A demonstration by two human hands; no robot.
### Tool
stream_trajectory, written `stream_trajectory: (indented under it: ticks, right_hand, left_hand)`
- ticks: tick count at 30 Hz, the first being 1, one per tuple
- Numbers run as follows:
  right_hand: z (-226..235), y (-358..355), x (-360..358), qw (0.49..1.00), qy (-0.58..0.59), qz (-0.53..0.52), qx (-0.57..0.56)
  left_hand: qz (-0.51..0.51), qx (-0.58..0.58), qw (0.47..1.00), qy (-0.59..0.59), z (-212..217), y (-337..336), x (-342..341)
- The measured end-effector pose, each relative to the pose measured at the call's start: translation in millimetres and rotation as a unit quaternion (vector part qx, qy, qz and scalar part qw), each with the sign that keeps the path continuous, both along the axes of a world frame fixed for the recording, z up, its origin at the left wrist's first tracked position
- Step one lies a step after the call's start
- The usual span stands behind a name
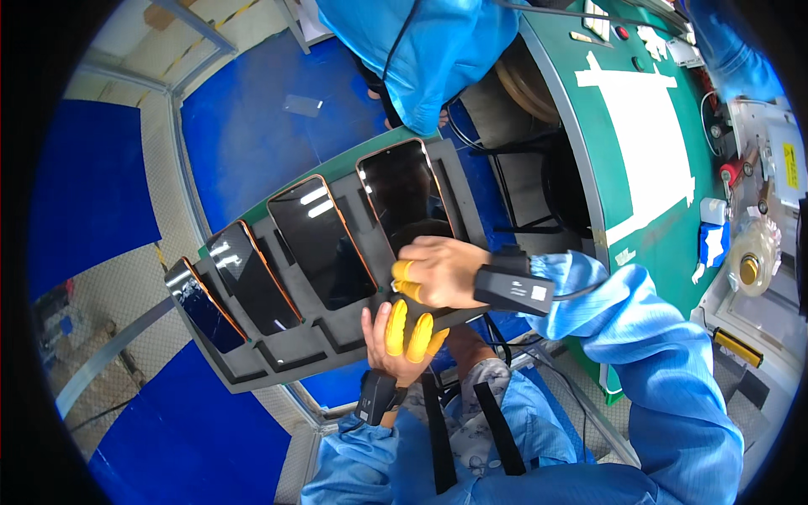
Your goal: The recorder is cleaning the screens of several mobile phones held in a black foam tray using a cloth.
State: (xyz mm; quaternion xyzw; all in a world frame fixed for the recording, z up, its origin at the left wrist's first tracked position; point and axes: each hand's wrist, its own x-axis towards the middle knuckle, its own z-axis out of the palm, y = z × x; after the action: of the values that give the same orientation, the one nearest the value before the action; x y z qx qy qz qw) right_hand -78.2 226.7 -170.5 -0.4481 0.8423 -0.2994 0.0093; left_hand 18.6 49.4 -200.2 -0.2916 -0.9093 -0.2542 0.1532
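Several dark smartphones with orange edges sit in a row in the slots of a grey foam tray (324,335). The rightmost phone (404,189) lies just beyond my right hand (442,271), which comes in from the right over the tray's near edge. Its fingers are curled together, with yellow finger cots on some; what they pinch, if anything, is hidden. Just below it, my left hand (402,343) is at the near edge, fingers stretched and apart, also with yellow cots. Next to its fingertips lies the lower end of another phone (324,244).
A person in a blue smock (421,50) is close beyond the tray. To the right runs a green workbench (581,93) with white taped sheets (648,143) and a tape roll (749,265). A dark stool (564,181) stands beside it.
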Motion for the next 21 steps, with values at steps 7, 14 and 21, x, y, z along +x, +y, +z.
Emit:
stream_trajectory:
  ticks: [7, 14, 21]
  right_hand:
    - [5.8, 22.6, -7.4, 0.996, -0.022, 0.082, 0.035]
    - [24.7, 49.0, -17.1, 0.996, -0.033, 0.051, 0.058]
    - [11.1, 4.8, -117.1, 0.99, -0.002, -0.144, -0.014]
  left_hand:
    - [-0.013, -0.073, 0.996, -0.046, 5.5, -2.3, -1.7]
    - [-0.041, -0.172, 0.976, -0.125, 15.9, 5.5, -7.2]
    - [-0.039, -0.215, 0.967, -0.134, 18.8, 6.7, -7.4]
